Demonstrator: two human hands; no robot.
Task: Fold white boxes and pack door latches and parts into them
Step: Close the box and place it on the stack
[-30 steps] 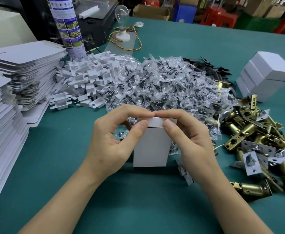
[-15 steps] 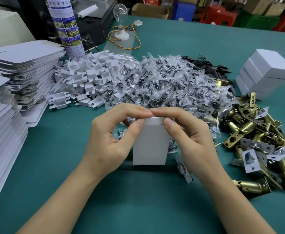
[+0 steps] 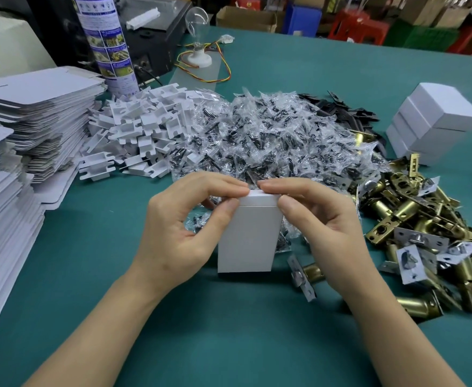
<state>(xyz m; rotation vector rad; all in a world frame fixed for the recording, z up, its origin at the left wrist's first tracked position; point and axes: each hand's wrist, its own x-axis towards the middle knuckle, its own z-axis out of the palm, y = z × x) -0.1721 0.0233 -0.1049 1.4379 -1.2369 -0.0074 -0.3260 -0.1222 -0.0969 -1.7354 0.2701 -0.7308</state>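
Observation:
A white box (image 3: pixel 248 238) stands upright on the green table (image 3: pixel 229 331), its top flap folded down. My left hand (image 3: pixel 184 227) pinches its upper left corner, thumb on the front face, fingers over the top. My right hand (image 3: pixel 321 227) pinches the upper right corner the same way. Brass door latches (image 3: pixel 424 233) lie heaped to the right. Behind the box is a pile of clear screw packets (image 3: pixel 271 138). White card inserts (image 3: pixel 142 127) lie left of the packets. The box's contents are hidden.
Stacks of flat white box blanks (image 3: pixel 30 115) fill the left side. Finished white boxes (image 3: pixel 433 121) are stacked at the far right. A spray can (image 3: pixel 106 43), a bulb in its holder (image 3: pixel 198 37) with wires and dark plates (image 3: pixel 341 110) stand at the back.
The box's top flap has been pressed further down and both hands have stayed on its top corners. The view has shifted slightly.

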